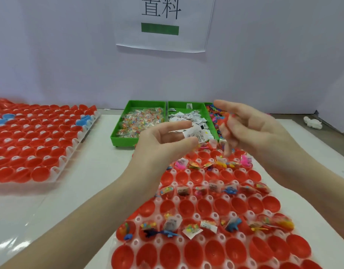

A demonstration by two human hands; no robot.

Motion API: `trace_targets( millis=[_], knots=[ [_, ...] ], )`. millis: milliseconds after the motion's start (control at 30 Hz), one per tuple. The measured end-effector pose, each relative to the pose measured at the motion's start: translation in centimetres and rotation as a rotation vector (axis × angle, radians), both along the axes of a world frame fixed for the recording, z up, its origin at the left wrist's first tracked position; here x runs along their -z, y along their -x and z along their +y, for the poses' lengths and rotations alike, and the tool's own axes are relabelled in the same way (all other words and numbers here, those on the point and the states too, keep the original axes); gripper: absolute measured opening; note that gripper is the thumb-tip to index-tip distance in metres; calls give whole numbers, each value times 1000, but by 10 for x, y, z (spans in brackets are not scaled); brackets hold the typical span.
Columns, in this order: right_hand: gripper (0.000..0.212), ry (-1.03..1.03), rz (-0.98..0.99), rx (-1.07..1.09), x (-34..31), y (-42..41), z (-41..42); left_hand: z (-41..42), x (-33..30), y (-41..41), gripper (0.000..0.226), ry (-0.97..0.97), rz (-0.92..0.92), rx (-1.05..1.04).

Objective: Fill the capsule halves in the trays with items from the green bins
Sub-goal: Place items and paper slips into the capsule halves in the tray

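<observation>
My left hand [163,140] hovers above the far end of the near tray [194,202] and pinches a small white printed packet [196,135] between thumb and fingers. My right hand [250,125] is raised beside it, fingers loosely curled round a small red-orange toy [226,118]. Red capsule halves [186,207] fill the near tray; some rows hold candy packets, white slips and little toys, others are bare. Behind the hands stand green bins: one with clear candy packets [140,121], one with white packets [186,115], one with coloured toys [212,111] partly hidden by my right hand.
A second white tray [70,150] of red capsule halves, with a few blue ones [4,118], lies at the left. A white wall with a printed sign [163,24] stands close behind the bins. A crumpled white object [312,122] lies at the far right.
</observation>
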State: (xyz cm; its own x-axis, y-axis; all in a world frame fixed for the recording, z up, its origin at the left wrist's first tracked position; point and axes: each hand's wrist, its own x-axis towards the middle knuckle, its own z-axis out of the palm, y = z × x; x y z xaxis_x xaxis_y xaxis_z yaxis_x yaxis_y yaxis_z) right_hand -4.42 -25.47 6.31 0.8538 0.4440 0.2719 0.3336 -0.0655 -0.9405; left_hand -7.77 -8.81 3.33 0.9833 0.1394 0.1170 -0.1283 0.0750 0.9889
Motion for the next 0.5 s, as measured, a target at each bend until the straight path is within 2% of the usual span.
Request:
trace_targets(
  millis=[67,133,267,367,500],
  knots=[
    [25,88,-105,15,0,13,-10,-5,0,7,35,-80,-25,22],
    [30,88,-97,49,-2,25,-21,-12,-2,15,25,-102,-65,62],
    [24,82,-83,93,0,40,-33,-23,-6,29,16,-129,-132,182],
    [22,33,-55,112,4,47,-38,-32,-6,40,21,-91,-144,284],
    [20,15,-26,139,13,53,-42,-38,-2,47,22,-77,-115,318]
  ],
)
